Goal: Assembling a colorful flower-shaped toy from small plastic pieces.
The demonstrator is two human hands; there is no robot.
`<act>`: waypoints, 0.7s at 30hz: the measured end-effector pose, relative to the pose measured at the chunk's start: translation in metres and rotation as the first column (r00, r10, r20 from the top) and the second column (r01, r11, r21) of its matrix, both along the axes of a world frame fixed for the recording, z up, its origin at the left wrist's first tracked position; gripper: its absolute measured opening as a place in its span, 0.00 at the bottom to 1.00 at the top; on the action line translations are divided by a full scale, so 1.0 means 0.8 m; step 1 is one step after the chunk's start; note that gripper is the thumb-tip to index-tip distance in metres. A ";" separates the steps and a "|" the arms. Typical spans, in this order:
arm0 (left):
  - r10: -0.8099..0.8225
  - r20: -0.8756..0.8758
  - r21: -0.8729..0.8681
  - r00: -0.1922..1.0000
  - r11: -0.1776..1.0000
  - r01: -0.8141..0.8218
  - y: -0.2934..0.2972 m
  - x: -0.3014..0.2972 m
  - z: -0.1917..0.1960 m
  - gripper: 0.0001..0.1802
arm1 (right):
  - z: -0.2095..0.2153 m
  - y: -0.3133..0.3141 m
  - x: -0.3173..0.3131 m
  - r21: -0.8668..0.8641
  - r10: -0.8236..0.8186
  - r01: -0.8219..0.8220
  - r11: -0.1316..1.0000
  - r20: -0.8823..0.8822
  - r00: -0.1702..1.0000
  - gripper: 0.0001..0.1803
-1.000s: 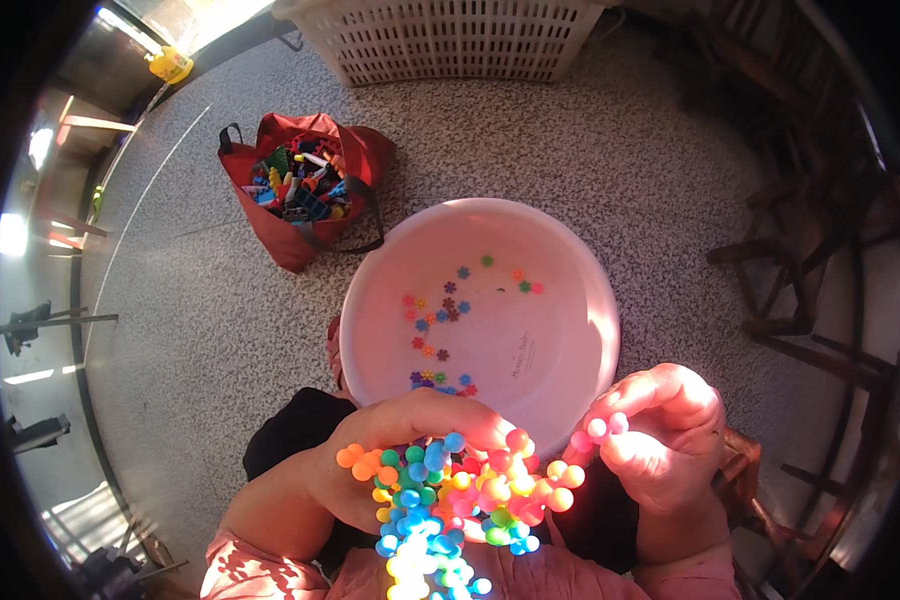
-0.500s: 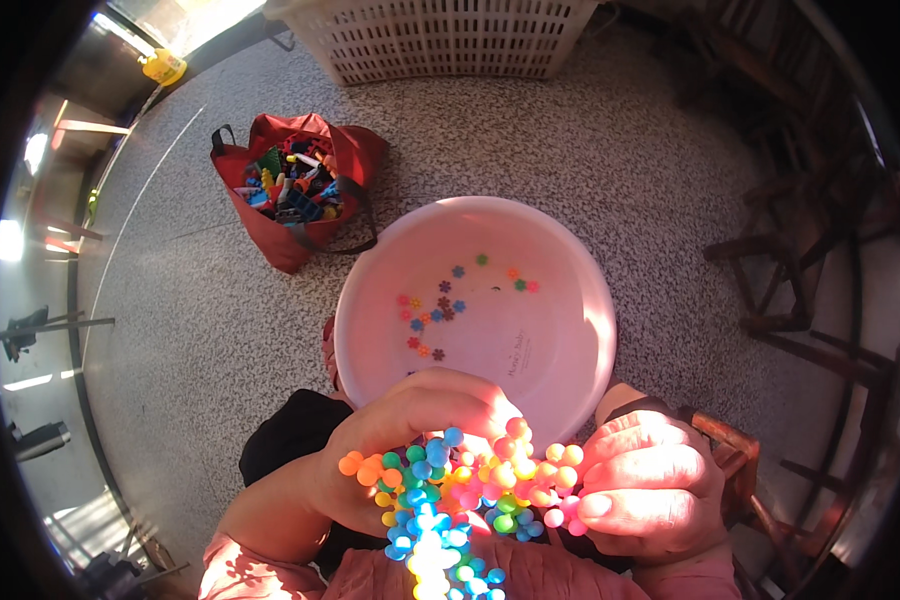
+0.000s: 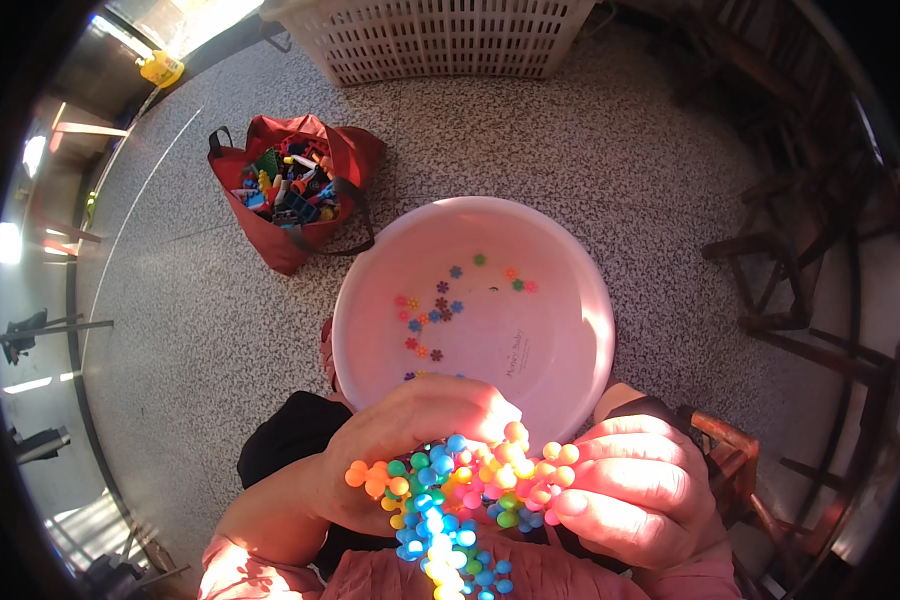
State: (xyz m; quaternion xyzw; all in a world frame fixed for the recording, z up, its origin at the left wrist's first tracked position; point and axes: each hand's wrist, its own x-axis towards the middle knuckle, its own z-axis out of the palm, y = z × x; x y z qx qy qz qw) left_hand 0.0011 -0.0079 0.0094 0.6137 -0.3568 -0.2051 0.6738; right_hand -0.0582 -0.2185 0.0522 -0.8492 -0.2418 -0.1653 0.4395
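A cluster of joined toy pieces with round knobs (image 3: 435, 510), in blue, orange, green, yellow and pink, hangs close in front of my body. My left hand (image 3: 410, 425) is curled around its back and upper side, and most of those fingertips are hidden behind the knobs. At the cluster's right end, the fingers of my right hand (image 3: 645, 490) are closed on its pink and orange knobs. Bright sun washes out part of the toy and both hands. Just beyond them stands a pink basin (image 3: 560, 290) with several small flower-shaped pieces (image 3: 440, 305) scattered over its bottom.
Left of the basin, a red bag (image 3: 280, 245) holds mixed coloured toy parts. A pale slotted plastic basket (image 3: 450, 45) stands at the far side of the speckled floor (image 3: 530, 140). Dark wooden chairs (image 3: 780, 270) line the right, and a yellow container (image 3: 160, 68) is far left.
My right hand has shifted slightly left, its fingers closer in on the cluster. The cluster has turned a little, its lower end swinging right.
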 end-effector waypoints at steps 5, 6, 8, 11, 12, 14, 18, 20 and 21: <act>-0.029 -0.050 0.019 0.998 0.999 0.030 -0.002 0.000 -0.005 0.27 | -0.004 0.006 -0.001 0.038 -0.062 0.061 0.997 0.026 0.998 0.15; 0.008 0.044 0.003 0.999 1.000 -0.008 -0.002 -0.001 -0.014 0.28 | -0.002 0.006 -0.001 0.035 -0.053 0.052 0.998 0.016 0.998 0.16; 0.045 0.138 -0.017 0.989 0.999 -0.043 -0.004 -0.003 -0.015 0.29 | 0.000 0.002 -0.001 0.018 -0.025 0.025 1.000 0.000 1.000 0.17; 0.065 0.034 0.058 0.997 0.996 -0.067 -0.003 -0.011 0.001 0.30 | 0.025 0.009 0.002 0.002 -0.011 0.011 1.000 -0.118 0.993 0.19; 0.065 -0.010 0.061 0.998 0.996 -0.064 -0.002 -0.013 0.002 0.31 | 0.034 0.012 0.002 0.002 -0.025 0.026 1.000 -0.216 0.976 0.20; 0.076 -0.050 0.077 0.996 0.994 -0.072 0.002 -0.013 0.003 0.31 | 0.012 0.007 -0.001 0.029 -0.006 0.010 1.000 -0.136 0.991 0.20; -0.035 -0.077 0.087 0.996 0.995 0.041 0.005 -0.001 0.008 0.34 | 0.002 0.013 -0.001 0.101 -0.056 0.059 0.993 -0.033 0.998 0.18; -0.057 -0.086 0.094 0.995 0.993 0.065 0.008 0.000 0.006 0.34 | -0.004 0.013 0.002 0.124 -0.039 0.041 0.991 -0.018 0.999 0.18; -0.063 -0.051 0.106 0.997 0.992 0.068 0.010 -0.001 0.003 0.34 | -0.005 0.013 0.003 0.144 -0.026 0.026 0.989 -0.002 1.000 0.17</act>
